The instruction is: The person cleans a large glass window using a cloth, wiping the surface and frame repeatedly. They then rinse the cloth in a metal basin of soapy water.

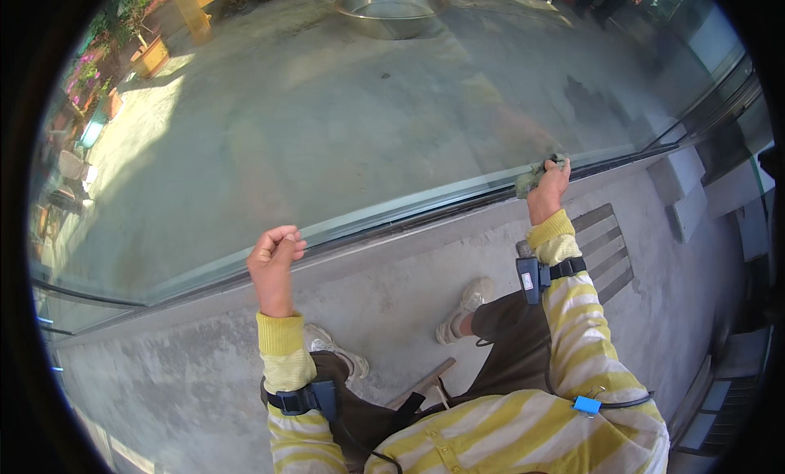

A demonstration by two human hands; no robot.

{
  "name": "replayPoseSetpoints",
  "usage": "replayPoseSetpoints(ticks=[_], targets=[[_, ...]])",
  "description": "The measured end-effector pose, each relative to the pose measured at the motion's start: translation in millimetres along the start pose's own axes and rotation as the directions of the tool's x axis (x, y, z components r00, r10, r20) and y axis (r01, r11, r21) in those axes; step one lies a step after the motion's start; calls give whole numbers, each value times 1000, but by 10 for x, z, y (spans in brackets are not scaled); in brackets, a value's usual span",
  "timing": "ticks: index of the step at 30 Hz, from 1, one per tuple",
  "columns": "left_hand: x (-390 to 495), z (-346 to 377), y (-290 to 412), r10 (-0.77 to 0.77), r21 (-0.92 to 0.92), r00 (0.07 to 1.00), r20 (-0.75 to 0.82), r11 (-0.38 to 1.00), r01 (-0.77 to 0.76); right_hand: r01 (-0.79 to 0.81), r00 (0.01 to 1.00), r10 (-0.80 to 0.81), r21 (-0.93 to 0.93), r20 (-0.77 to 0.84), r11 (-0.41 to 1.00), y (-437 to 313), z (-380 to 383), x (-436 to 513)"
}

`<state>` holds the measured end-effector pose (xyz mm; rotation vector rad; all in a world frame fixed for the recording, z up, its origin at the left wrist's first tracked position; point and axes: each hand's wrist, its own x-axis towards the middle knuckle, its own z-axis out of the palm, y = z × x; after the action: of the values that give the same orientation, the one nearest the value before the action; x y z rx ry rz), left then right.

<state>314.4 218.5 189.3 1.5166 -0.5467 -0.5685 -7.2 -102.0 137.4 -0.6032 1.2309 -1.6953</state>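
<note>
A large glass pane (368,131) stands before me, its lower edge set in a dark frame (398,219). My right hand (550,189) holds a crumpled grey-green cloth (528,181) against the lower part of the pane, at the right. My left hand (277,262) is raised near the pane's lower edge at the left, fingers curled with the thumb near the fingertips; nothing shows in it. Whether it touches the glass I cannot tell.
Beyond the glass are a wide metal basin (392,11), a yellow wooden leg (191,14) and potted plants (150,56). On my side, a slatted floor grate (604,250) lies at the right, near pale blocks (677,186). A wooden stool part (429,379) is between my legs.
</note>
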Motion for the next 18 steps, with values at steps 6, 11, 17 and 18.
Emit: replayPoseSetpoints(ticks=[6,11,17,18], targets=[[-43,-106,49,1,-58,1000,-28,998,-2,491,861,-463,-107,209,865,-360,525,-1027],[-96,-194,100,14,-81,998,-63,997,-19,895,445,-753,-216,485,390,-427,809,-1804],[-122,-288,127,36,-94,994,-100,995,-46,962,-272,-519,229,811,-146,-243,844,-2433],[-121,-299,127,31,-99,995,-97,994,-40,930,-368,-413,330,833,-163,-234,842,-2469]])
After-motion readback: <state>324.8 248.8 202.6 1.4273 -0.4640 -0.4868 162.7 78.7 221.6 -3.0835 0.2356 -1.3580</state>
